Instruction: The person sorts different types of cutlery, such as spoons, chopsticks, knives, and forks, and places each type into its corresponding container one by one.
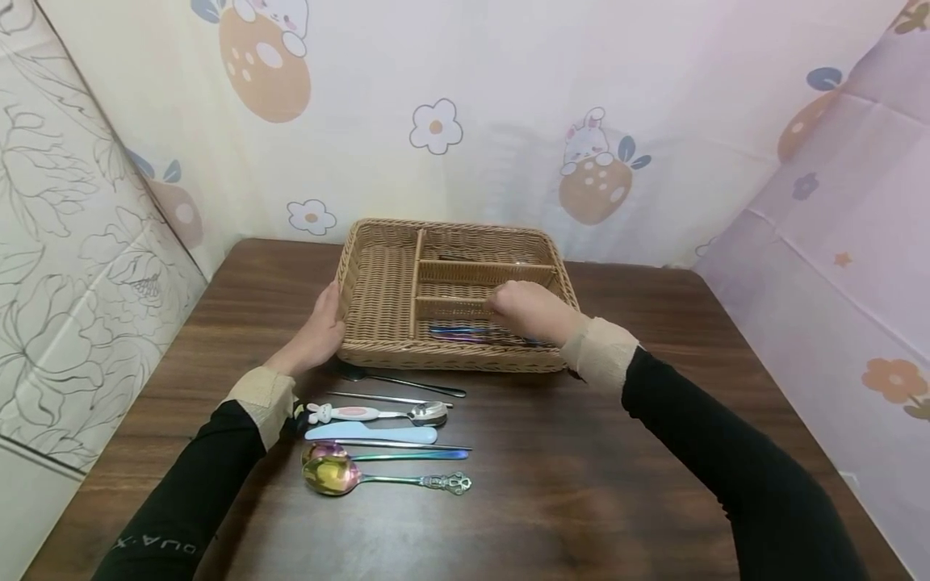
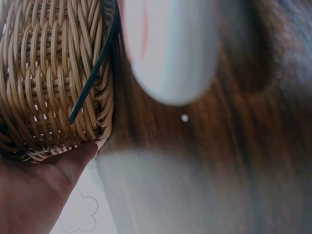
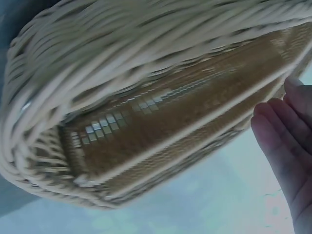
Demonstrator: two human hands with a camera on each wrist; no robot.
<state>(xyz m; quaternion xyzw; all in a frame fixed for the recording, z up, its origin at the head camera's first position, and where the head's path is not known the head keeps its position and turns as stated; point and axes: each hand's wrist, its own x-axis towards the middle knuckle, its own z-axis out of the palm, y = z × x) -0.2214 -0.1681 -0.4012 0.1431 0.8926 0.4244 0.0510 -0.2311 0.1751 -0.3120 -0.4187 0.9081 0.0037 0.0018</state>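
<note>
A woven basket (image 1: 378, 352) with dividers stands at the back of the table. At its left front corner my left hand (image 1: 316, 332) holds the basket, thumb (image 2: 78, 158) against the wicker and other fingers partly hidden. Over the right-hand compartments is my right hand (image 1: 534, 311), its fingertips together near a divider (image 3: 234, 105); I see nothing held in them. Below that hand, shiny bluish-purple cutlery (image 1: 465, 331) lies in the front compartment. Something dark and thin (image 1: 454, 258) lies in the rear compartment.
In front of the basket lie a dark utensil (image 1: 414, 383), a thin metal rod (image 1: 392, 398), a spoon with a white rabbit handle (image 1: 363, 414), a light-blue knife (image 1: 370, 432) and iridescent spoons (image 1: 330, 476). Patterned curtains (image 1: 465, 186) hang behind the table (image 1: 567, 500).
</note>
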